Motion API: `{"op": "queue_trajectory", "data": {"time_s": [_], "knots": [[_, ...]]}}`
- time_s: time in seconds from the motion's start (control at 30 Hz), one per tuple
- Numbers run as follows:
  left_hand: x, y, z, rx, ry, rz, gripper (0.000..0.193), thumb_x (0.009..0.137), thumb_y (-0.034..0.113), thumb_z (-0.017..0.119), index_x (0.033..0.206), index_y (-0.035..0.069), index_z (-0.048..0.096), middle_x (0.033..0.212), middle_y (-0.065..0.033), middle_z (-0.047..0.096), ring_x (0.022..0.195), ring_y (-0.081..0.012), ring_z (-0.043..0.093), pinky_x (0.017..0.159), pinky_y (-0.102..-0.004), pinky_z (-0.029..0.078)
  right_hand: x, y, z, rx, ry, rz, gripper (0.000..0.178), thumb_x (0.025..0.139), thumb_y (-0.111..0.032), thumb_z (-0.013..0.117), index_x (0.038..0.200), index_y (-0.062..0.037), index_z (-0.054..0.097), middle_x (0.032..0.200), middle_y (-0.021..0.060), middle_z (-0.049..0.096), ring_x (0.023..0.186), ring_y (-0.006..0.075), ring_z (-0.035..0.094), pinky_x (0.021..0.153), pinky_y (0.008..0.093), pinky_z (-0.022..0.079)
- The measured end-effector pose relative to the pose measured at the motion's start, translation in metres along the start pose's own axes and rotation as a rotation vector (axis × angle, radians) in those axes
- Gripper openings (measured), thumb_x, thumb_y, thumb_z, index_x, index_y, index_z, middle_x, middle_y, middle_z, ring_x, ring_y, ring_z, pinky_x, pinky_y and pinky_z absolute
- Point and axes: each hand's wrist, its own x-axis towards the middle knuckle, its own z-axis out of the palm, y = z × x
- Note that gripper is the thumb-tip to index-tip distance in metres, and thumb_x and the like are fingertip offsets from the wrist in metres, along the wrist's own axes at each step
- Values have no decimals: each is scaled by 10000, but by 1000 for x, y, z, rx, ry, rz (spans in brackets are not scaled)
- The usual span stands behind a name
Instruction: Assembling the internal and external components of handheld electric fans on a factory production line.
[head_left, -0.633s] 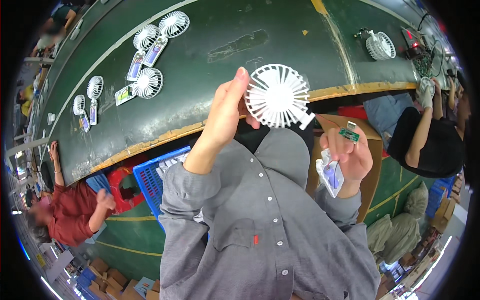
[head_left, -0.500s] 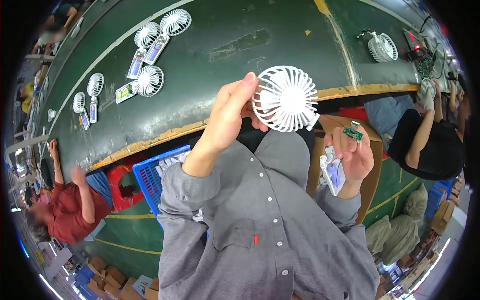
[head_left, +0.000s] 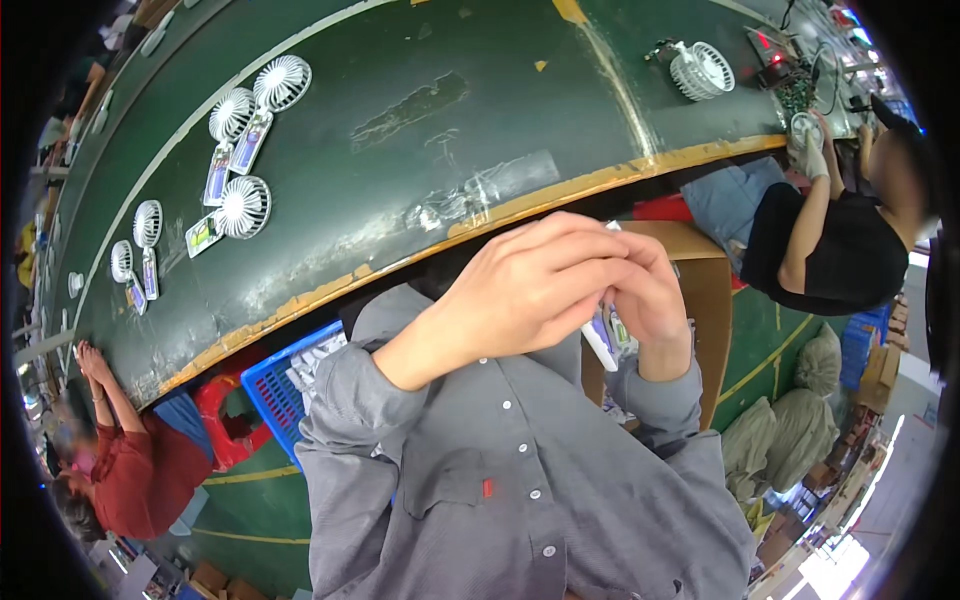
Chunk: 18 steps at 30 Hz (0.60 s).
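My two hands meet in front of my chest. My left hand (head_left: pixel 545 285) is bent over the top of my right hand (head_left: pixel 655 300), its fingers closed and what they hold hidden. Below the fingers, against the right palm, a white handle casing (head_left: pixel 600 343) of a hand fan sticks out, with a purple battery partly in sight. My right hand's fingers curl round this casing. The round white fan head and the small green circuit board are not visible now.
Several white hand fans (head_left: pixel 243 207) with opened handles lie on the green table (head_left: pixel 330 210) at left. A white fan part (head_left: pixel 702 70) lies far right. A cardboard box (head_left: pixel 705 290) and a blue crate (head_left: pixel 275 395) flank me. Co-workers sit on both sides.
My left hand has swung down and right from the table's edge to my right hand. The white fan head it held has gone out of sight. The view has shifted right.
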Motion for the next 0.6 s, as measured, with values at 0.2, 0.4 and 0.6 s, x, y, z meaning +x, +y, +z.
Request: {"op": "queue_trajectory", "data": {"time_s": [0.2,0.4,0.6], "knots": [[-7,2,7,120,-58,-37,346,679,27,745,1018,42,680,1071,-103,651,937,-280,654,778,-349,560,-21,-6,-8,-378,38,-39,65,868,-24,573,830,6,618,707,-15,576,660,37,488,577,213,375],[-18,11,13,199,-7,-18,280,636,36,719,914,42,692,912,-67,662,769,-225,672,629,-312,562,-29,-3,-3,-486,-40,-36,145,895,-68,586,767,-8,555,658,-24,522,613,30,440,527,219,322],[-22,23,21,-94,221,-186,124,648,-43,666,754,20,669,791,-74,684,651,-185,664,590,-263,541,-44,8,-11,-61,-106,44,285,809,-164,644,607,-64,469,581,-32,446,550,61,396,512,254,302]]}}
